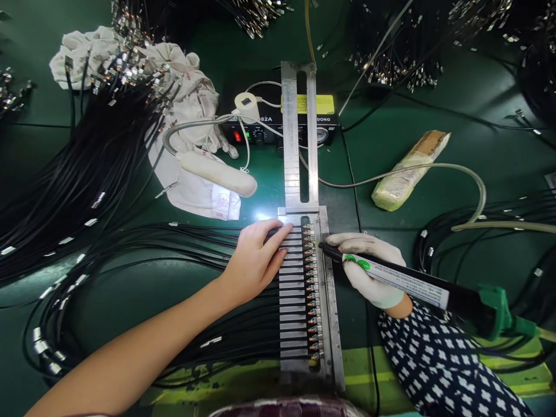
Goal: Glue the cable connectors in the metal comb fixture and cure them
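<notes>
A metal slotted fixture [295, 317] lies lengthwise on the green table, with several black cables [204, 231] seated side by side in its slots and small metal connectors [311, 288] along its right side. My bare left hand [259, 255] rests at the upper slots, fingertips pressed on the cables there, fingers close together. On the right, my gloved right hand [371, 263] grips a black dispensing syringe [403, 281] with a white label and green stickers. Its tip is beside the upper connectors. Whether the tip touches one is too small to tell.
Behind the fixture stands a black controller [260, 136] with a flexible lamp [217, 172] before it. White cloth gloves [186, 116] and a cable bundle [95, 127] lie left. A wrapped block [410, 171] and a curved hose [460, 167] are right.
</notes>
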Available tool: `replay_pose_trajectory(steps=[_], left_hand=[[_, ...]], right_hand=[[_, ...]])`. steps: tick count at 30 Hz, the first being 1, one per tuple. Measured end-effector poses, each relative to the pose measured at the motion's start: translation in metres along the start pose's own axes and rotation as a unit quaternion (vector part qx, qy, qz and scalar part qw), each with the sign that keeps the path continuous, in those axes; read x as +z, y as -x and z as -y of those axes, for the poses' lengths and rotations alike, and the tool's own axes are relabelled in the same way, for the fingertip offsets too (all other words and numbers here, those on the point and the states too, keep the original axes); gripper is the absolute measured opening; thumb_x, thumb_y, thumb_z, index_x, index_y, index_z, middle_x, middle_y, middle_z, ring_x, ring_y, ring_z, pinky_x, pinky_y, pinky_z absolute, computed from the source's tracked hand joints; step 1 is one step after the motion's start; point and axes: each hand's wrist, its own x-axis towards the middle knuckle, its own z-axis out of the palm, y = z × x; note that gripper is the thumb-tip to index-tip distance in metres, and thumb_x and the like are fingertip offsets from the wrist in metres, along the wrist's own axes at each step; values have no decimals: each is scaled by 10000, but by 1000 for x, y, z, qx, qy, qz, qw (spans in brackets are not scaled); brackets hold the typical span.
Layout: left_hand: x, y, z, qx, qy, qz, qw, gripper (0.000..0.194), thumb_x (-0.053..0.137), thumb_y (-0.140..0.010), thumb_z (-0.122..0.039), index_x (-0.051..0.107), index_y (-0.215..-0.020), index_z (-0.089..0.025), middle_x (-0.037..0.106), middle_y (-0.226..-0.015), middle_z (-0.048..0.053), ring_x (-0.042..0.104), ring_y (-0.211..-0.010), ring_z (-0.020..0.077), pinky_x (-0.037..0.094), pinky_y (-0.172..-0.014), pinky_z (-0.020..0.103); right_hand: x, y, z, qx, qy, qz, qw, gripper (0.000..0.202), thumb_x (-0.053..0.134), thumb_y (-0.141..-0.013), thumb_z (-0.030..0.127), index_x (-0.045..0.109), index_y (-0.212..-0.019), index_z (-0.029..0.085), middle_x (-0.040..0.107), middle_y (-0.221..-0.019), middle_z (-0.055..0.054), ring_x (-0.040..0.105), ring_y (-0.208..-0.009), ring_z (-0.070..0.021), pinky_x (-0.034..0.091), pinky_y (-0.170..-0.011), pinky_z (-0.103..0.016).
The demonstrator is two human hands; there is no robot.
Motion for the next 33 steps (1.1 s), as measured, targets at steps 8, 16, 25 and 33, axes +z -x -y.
replay_pose_trajectory(steps=[8,16,25,33], left_hand=[[-1,0,0,6,-1,-5,1000,438,453,-989,-198,446,-1427,-175,516,-1319,153,485,-1228,287,407,-1018,457],[-1,-1,-1,5,-2,-6,1000,428,448,-991,-199,458,-1418,-168,522,-1309,155,492,-1216,284,413,-1008,450],[-1,0,0,-1,4,-4,1000,454,441,-995,-204,429,-1449,-203,519,-1320,146,490,-1229,286,408,-1018,466],[-1,-1,0,2,0,-3,1000,447,441,-993,-206,436,-1441,-193,520,-1319,153,492,-1224,287,414,-1006,463]], right_hand=[[0,-1,0,-4,-9,0,1000,152,703,-791,150,689,-933,202,774,-991,-106,755,-882,-246,646,-775,-383],[0,-1,0,-11,-8,3,1000,158,697,-790,139,690,-936,198,774,-989,-103,758,-874,-249,648,-777,-382],[1,0,-3,-5,-7,-2,1000,171,706,-797,138,688,-953,206,769,-1024,-104,751,-907,-246,641,-806,-392],[1,1,-5,4,-2,-3,1000,168,702,-809,151,686,-966,210,766,-1031,-101,745,-942,-252,638,-822,-405]])
